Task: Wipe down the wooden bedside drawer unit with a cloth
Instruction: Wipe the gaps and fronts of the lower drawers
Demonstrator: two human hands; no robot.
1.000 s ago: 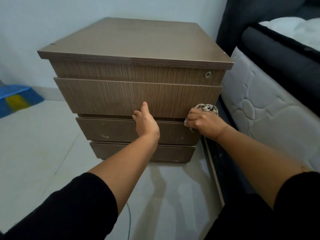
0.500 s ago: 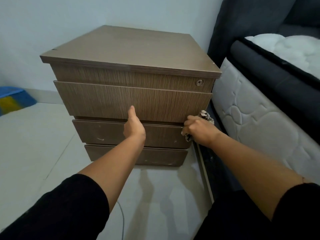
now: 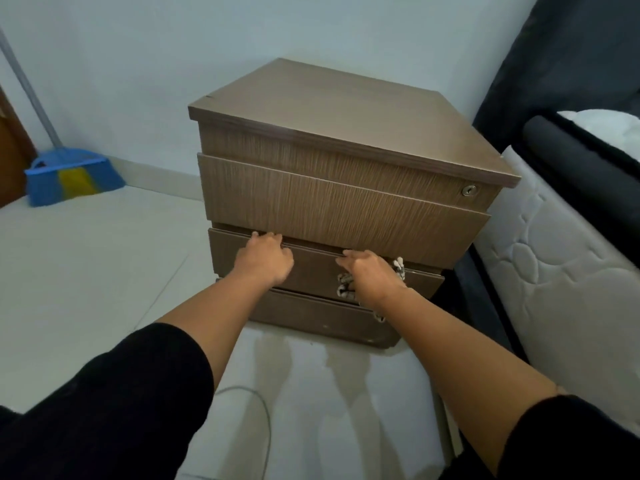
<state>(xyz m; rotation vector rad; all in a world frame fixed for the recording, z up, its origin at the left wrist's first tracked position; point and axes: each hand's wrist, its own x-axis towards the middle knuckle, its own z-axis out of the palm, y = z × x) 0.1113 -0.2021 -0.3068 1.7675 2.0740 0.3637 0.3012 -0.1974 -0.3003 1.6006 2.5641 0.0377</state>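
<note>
The brown wooden drawer unit stands on the floor beside the bed, with three drawer fronts and a small round lock at its upper right. My left hand hooks its fingers over the top edge of the middle drawer, under the top drawer front. My right hand grips the same edge further right, with a patterned light-and-dark cloth bunched beneath it. Bits of cloth poke out on both sides of that hand.
A bed with a quilted white mattress and dark frame stands close on the right. A blue and yellow broom leans against the wall at the left. A thin cable lies on the pale tiled floor between my arms.
Both hands have shifted onto the top edge of the middle drawer. My right hand with the cloth moved left from the unit's right corner. My view swung left, bringing the broom into sight.
</note>
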